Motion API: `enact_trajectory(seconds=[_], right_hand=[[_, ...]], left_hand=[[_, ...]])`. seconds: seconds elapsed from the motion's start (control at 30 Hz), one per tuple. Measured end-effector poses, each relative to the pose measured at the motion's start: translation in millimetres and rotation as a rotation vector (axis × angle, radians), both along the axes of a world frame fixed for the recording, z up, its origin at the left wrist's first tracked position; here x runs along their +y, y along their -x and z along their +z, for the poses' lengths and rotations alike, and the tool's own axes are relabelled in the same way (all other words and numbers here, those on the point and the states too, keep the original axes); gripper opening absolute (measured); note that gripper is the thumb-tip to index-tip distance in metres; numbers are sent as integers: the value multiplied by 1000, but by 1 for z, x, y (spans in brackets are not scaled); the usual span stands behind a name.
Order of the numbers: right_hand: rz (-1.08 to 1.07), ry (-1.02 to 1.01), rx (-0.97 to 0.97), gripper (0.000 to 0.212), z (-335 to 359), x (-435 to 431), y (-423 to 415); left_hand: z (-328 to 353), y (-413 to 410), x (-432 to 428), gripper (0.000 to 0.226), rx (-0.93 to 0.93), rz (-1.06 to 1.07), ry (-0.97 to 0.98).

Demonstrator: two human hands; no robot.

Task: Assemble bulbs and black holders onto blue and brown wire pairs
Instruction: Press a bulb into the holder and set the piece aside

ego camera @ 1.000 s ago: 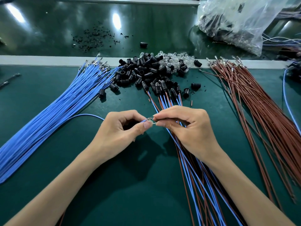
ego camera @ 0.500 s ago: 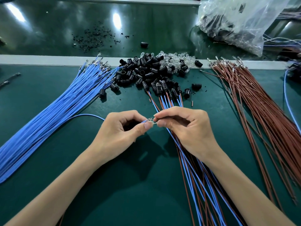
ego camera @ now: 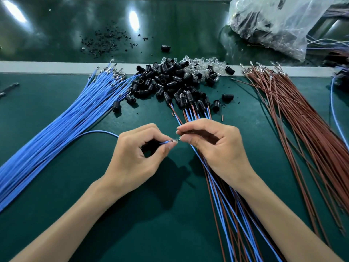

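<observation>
My left hand [ego camera: 138,154] pinches the metal-tipped end of a single blue wire [ego camera: 98,132] that curves off to the left. My right hand [ego camera: 215,148] pinches a small clear bulb [ego camera: 178,139] right at that wire tip; the two meet between my fingertips. Under my right hand lies a bundle of finished blue and brown wire pairs [ego camera: 226,214] with black holders [ego camera: 184,100] on their far ends. Loose black holders [ego camera: 166,80] and clear bulbs [ego camera: 200,66] are heaped at the back middle.
A thick bundle of blue wires [ego camera: 56,133] fans across the left of the green mat. Brown wires [ego camera: 311,129] fan down the right. A clear plastic bag [ego camera: 279,21] of parts sits at the back right. Black crumbs [ego camera: 107,41] are scattered on the glossy belt beyond.
My right fingertips have shifted a little at the wire tip, and the bulb and terminal sit slightly lower between my hands. The piles have not moved.
</observation>
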State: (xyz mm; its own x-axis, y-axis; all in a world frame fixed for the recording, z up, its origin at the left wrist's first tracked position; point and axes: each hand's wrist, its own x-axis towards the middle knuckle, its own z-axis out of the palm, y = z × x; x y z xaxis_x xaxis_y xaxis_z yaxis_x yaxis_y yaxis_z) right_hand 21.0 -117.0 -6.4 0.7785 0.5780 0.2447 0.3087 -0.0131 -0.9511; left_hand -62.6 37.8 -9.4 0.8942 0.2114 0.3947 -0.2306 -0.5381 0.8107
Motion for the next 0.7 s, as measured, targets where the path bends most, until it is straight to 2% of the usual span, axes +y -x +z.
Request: enact_trajectory(seconds=[0.3, 0.7], right_hand=[[45, -32, 31, 25, 0, 0, -1], [31, 30, -53, 30, -2, -1, 0]], left_hand=[[0, 0, 2, 18, 92, -32, 126], [0, 1, -1, 12, -33, 30, -36]])
